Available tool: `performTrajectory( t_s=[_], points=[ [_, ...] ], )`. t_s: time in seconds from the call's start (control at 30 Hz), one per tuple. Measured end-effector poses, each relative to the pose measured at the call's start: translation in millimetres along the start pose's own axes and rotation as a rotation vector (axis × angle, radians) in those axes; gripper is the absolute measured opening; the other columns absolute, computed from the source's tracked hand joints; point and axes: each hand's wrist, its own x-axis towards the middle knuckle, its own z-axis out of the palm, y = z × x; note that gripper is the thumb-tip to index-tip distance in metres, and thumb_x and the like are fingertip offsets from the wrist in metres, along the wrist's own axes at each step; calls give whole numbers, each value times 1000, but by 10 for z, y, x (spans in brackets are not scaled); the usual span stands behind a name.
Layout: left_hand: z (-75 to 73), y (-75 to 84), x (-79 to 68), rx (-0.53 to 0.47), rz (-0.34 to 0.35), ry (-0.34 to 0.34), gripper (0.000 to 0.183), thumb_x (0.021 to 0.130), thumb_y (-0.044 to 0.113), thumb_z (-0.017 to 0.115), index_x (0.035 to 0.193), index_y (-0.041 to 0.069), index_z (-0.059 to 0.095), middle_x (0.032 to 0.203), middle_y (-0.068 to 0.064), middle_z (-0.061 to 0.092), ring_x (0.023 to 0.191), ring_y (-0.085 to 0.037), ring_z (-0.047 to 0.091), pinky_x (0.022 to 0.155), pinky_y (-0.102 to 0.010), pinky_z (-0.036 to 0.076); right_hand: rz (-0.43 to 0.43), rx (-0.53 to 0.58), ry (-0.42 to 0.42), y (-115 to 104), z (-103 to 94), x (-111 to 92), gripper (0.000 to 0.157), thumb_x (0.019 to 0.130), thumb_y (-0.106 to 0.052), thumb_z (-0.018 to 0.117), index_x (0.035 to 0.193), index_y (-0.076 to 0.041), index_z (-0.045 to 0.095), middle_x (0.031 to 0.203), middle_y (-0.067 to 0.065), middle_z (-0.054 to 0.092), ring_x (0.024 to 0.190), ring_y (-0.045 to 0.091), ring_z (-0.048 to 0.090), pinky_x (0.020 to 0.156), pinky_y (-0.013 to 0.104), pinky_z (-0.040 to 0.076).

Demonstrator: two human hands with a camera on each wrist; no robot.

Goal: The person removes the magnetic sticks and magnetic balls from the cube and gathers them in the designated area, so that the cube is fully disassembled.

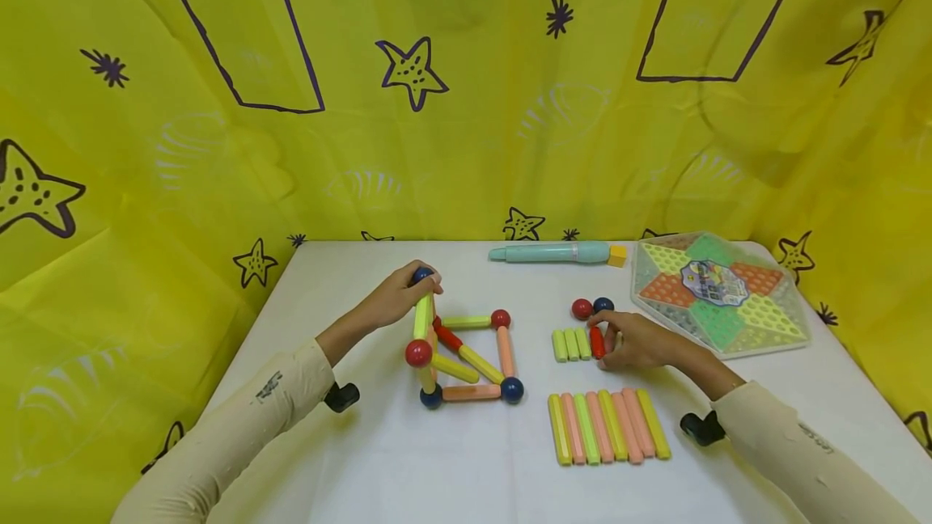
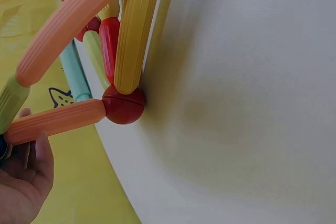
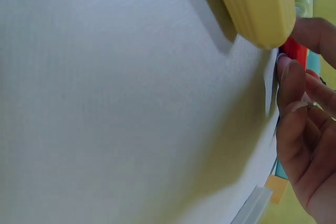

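Observation:
A frame of coloured sticks and balls stands left of the table's middle, with a red ball (image 1: 418, 352) at its near upper corner. My left hand (image 1: 396, 296) grips its far upper corner, around a blue ball (image 1: 421, 275). In the left wrist view, the fingers hold the end of an orange stick (image 2: 58, 121) there. My right hand (image 1: 641, 340) pinches a short red stick (image 1: 597, 342) by its ends, beside several short light-green sticks (image 1: 571, 344). Just behind it sit a loose red ball (image 1: 582, 309) and a loose blue ball (image 1: 603, 305).
Several long sticks (image 1: 607, 427) lie in a row in front of the right hand. A hexagonal game board (image 1: 717, 289) lies at the back right. A teal pen-shaped object (image 1: 549, 252) and a small orange block (image 1: 617, 255) lie near the back edge, before a yellow curtain.

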Motion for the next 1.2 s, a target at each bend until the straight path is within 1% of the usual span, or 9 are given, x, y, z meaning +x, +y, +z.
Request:
performTrajectory(
  t_s=[0.3, 0.43, 0.53, 0.63, 0.77, 0.9, 1.03, 1.1, 1.2],
  points=[
    [1, 3, -4, -16, 3, -3, 37, 108, 34, 43, 128, 3, 51, 124, -24, 65, 112, -30, 61, 102, -48, 48, 15, 38, 2, 14, -16, -96, 69, 84, -14, 79, 142, 1, 44, 94, 5, 62, 60, 8, 49, 59, 23, 43],
    [1, 2, 1, -16, 4, -4, 37, 109, 34, 42, 128, 3, 51, 124, -24, 65, 113, -30, 62, 103, -48, 47, 10, 52, 13, -25, -51, -165, 62, 87, -19, 78, 137, 2, 48, 101, 9, 65, 59, 8, 50, 59, 24, 44],
    [-1, 7, 1, -12, 4, -3, 37, 108, 34, 43, 128, 4, 51, 124, -24, 65, 113, -30, 62, 103, -48, 48, -27, 45, 37, -116, -61, -164, 52, 90, -22, 76, 132, 1, 53, 101, 7, 67, 61, 7, 52, 59, 23, 45],
    [-8, 9, 3, -8, 6, -2, 37, 108, 34, 43, 128, 4, 51, 124, -24, 65, 112, -30, 62, 102, -48, 48, -108, 37, 72, -300, -23, -89, 42, 93, -22, 73, 126, 0, 59, 98, 4, 68, 69, 8, 56, 63, 24, 48],
    [-13, 7, 10, -9, 5, -2, 36, 108, 33, 43, 128, 4, 51, 124, -24, 65, 112, -30, 62, 102, -48, 48, -199, 51, 85, -667, 119, 91, 34, 97, -25, 68, 122, -3, 63, 100, 0, 69, 84, 12, 62, 73, 26, 53],
    [-13, 7, 7, -7, -2, -1, 36, 108, 33, 43, 129, 4, 51, 125, -24, 65, 111, -29, 62, 101, -46, 48, -250, 102, 21, -1061, 328, 309, 34, 98, -27, 66, 126, -8, 62, 112, 5, 70, 97, 19, 65, 83, 32, 56],
    [-4, -5, 7, -13, 12, 10, 35, 108, 31, 43, 128, 3, 51, 123, -24, 66, 112, -30, 62, 99, -44, 49, -298, 141, -71, -1398, 540, 518, 42, 97, -31, 67, 130, -6, 59, 123, 10, 67, 104, 21, 66, 91, 41, 55],
    [-1, -13, 9, -19, 29, 14, 34, 108, 29, 44, 127, 2, 51, 122, -24, 67, 114, -34, 62, 99, -44, 48, -318, 147, -105, -1522, 631, 609, 43, 96, -32, 69, 130, -6, 59, 122, 8, 67, 103, 16, 66, 93, 42, 55],
    [0, -17, 8, -28, 45, 15, 32, 108, 26, 44, 126, 1, 51, 121, -23, 68, 116, -39, 61, 100, -45, 48, -351, 144, -126, -1641, 732, 714, 40, 95, -27, 71, 128, -7, 59, 109, 2, 69, 95, 7, 65, 89, 35, 56]
  ],
)
